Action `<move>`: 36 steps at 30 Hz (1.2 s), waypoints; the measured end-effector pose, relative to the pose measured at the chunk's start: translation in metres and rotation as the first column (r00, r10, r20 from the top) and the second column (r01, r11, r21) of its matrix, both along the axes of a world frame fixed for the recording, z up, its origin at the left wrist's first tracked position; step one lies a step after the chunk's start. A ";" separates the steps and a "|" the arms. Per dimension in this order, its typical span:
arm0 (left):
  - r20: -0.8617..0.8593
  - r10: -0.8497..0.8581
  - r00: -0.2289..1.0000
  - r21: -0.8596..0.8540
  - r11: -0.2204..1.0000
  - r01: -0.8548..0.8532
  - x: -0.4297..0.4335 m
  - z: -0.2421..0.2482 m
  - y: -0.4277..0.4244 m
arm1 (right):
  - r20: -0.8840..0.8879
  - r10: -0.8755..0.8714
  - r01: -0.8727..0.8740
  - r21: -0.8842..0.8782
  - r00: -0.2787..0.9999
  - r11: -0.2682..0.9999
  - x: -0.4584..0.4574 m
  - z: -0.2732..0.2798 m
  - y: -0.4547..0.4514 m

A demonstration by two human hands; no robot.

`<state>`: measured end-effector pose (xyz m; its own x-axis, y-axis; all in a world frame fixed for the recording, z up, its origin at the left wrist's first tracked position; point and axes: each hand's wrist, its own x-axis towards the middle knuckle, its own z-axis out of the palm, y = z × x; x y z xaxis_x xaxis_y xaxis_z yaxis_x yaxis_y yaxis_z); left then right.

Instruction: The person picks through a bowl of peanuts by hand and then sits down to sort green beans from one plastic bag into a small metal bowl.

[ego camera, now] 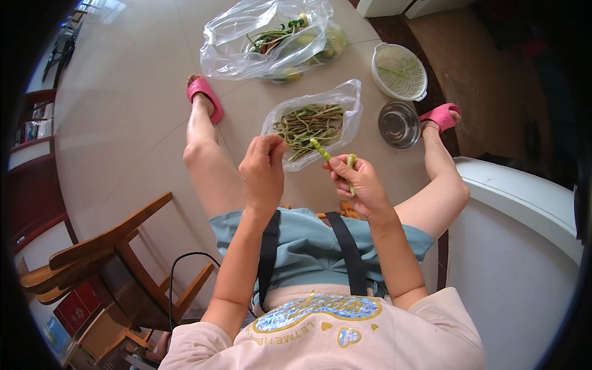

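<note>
My right hand [363, 182] is closed around pieces of green bean; one piece [320, 149] juts out to the upper left between thumb and finger, and another [352, 162] stands up from the palm side. Raised to the left, my left hand [264, 164] has its thumb and fingertips pinched together; whether something small is between them I cannot tell. Beyond both hands, long beans [310, 125] lie in an opened clear plastic bag [352, 104] on the floor. A white plastic colander [418, 67] at the upper right holds a few green bean pieces [395, 74].
A steel bowl [399, 126] sits just below the colander, beside my right foot in a pink slipper [439, 117]. Farther off, a large clear bag [226, 51] holds vegetables. A wooden chair [111, 236] stands at the left, with a black cable [172, 282] near it. A white curved panel [518, 194] rises at the right.
</note>
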<state>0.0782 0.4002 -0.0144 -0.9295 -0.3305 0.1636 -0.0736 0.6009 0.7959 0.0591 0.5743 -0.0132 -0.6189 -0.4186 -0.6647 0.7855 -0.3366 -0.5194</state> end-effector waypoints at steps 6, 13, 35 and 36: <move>0.146 0.073 0.987 0.102 0.991 -0.089 -0.021 -0.029 -0.012 | 0.114 -0.071 0.076 -0.041 0.991 0.996 -0.013 -0.029 0.045; 0.328 -0.014 0.945 0.270 0.960 -0.080 -0.033 -0.042 0.001 | 0.124 -0.098 0.102 -0.028 0.987 0.994 -0.023 -0.030 0.062; 0.192 -0.305 0.933 0.562 0.814 0.150 -0.008 0.049 0.019 | -0.402 0.170 -0.112 0.164 0.900 0.980 -0.012 0.011 0.030; 0.184 -0.304 0.935 0.560 0.814 0.154 -0.006 0.051 0.019 | -0.499 0.183 -0.080 0.221 0.847 0.972 -0.009 0.010 0.029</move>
